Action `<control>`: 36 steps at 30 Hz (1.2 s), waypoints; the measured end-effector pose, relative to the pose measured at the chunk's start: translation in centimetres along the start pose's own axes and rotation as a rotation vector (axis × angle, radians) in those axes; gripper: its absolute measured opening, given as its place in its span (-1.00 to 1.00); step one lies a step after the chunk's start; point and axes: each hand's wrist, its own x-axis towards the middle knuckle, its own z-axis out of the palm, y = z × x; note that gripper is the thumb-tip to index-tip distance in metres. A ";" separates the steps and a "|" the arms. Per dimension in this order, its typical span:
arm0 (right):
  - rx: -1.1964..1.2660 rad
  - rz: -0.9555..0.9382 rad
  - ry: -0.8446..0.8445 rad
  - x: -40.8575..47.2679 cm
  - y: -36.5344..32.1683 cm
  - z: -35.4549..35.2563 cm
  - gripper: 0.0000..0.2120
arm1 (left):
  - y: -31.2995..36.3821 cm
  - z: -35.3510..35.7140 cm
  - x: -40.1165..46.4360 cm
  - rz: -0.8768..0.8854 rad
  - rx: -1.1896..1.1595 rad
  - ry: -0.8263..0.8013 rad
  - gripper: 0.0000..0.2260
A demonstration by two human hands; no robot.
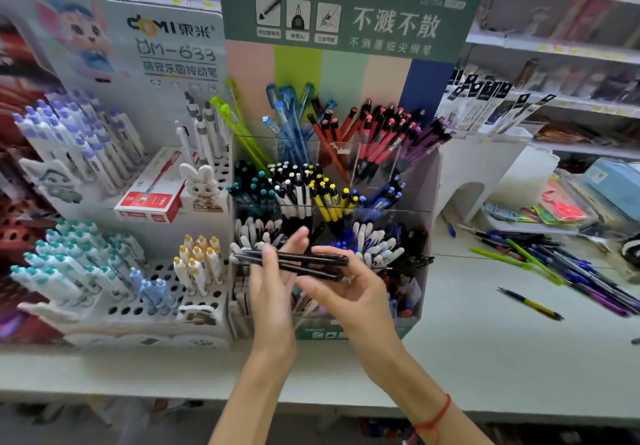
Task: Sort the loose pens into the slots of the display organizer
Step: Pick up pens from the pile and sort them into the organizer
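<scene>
The display organizer [332, 181] stands at twelve o'clock, slots crowded with pens; loose pens [568, 271] lie heaped at three o'clock; before it, left hand [273, 285] and right hand [349, 292] pinch black pens [294, 262], long axis nine-to-three, across the front slots.

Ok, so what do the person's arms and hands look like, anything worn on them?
Both hands, left and right, are bare, with no gloves or rings visible. The forearms are bare too, with no sleeves in view. The only thing worn is a thin red string bracelet tied round the right wrist, a loose end hanging down from it. No watch shows.
</scene>
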 end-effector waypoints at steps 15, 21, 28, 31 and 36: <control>-0.832 -0.764 0.260 6.8 -0.8 -4.4 -0.88 | -1.1 -5.6 4.8 0.543 1.586 -0.126 -0.53; -1.279 -1.056 -0.103 6.8 1.2 -4.1 -0.65 | -1.4 -6.9 5.3 0.648 1.603 -0.132 -0.50; -1.062 -0.765 -0.179 5.9 3.7 -4.5 -0.82 | -1.7 -6.8 5.4 0.632 1.559 -0.131 -0.51; -0.861 -0.431 -0.149 7.7 3.4 -3.8 -0.82 | -1.7 -7.1 5.5 0.628 1.547 -0.152 -0.49; -1.110 -0.397 0.044 9.6 3.8 -2.8 -0.64 | -1.8 -7.0 5.2 0.627 1.457 -0.188 -0.44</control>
